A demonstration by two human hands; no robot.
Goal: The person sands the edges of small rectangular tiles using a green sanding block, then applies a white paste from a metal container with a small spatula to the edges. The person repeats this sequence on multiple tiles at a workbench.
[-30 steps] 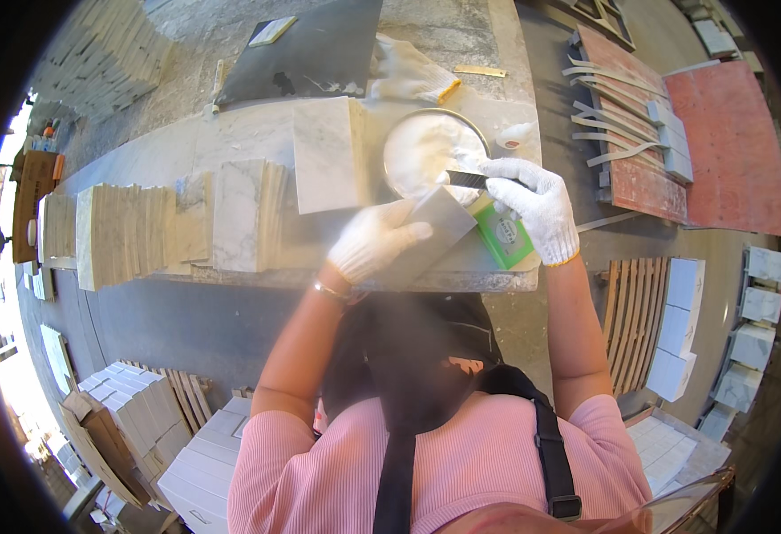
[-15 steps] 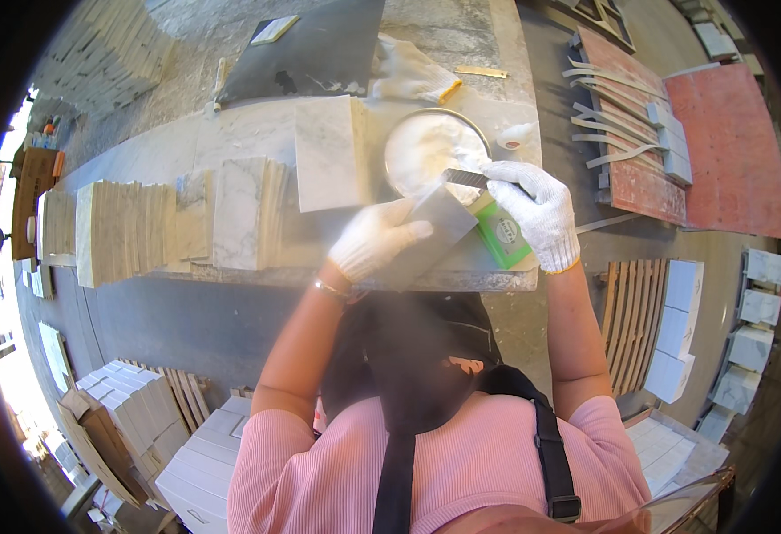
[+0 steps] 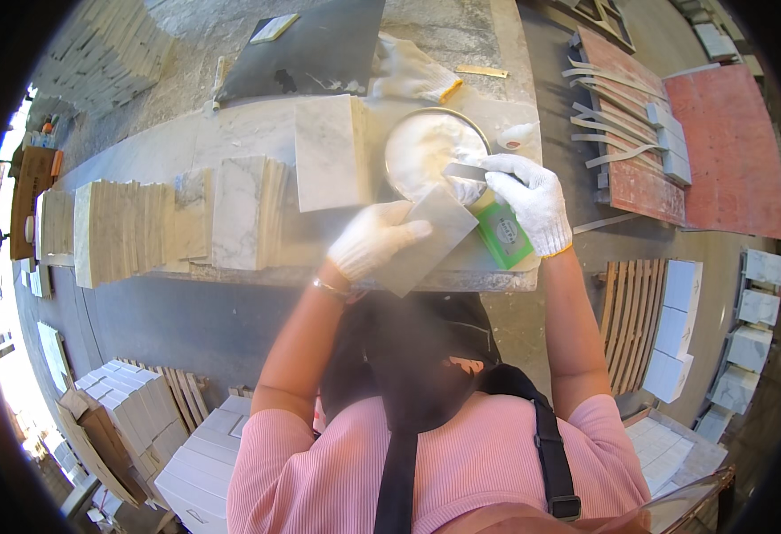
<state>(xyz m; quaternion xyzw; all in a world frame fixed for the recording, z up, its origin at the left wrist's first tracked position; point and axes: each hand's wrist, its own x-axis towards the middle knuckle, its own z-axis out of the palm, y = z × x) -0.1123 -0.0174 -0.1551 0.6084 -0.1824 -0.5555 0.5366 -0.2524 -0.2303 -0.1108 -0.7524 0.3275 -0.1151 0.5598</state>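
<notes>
My left hand [image 3: 371, 240], in a white knit glove, grips a thin grey tile [image 3: 433, 236] by its left side, tilted above the near table edge. In my gloved right hand [image 3: 533, 205] is a small flat grey file-like tool [image 3: 467, 171], pinched at one end. Its free end points left, just above the tile's upper corner; I cannot tell whether they touch. Behind both hands lies a round pan of white powder [image 3: 426, 142]. A green box [image 3: 506, 236] sits beside the tile, below my right hand.
Marble tiles [image 3: 128, 231] stand in rows along the table's left, with a larger tile stack [image 3: 326, 156] nearer the pan. Beyond it lie a spare glove [image 3: 412, 71] and a dark sheet [image 3: 306, 49]. A red board [image 3: 728, 147] and a pallet [image 3: 632, 325] are at right.
The tool in my right hand has turned, its ridged face no longer showing, and the hand has shifted slightly down. White dust around the tile has thinned.
</notes>
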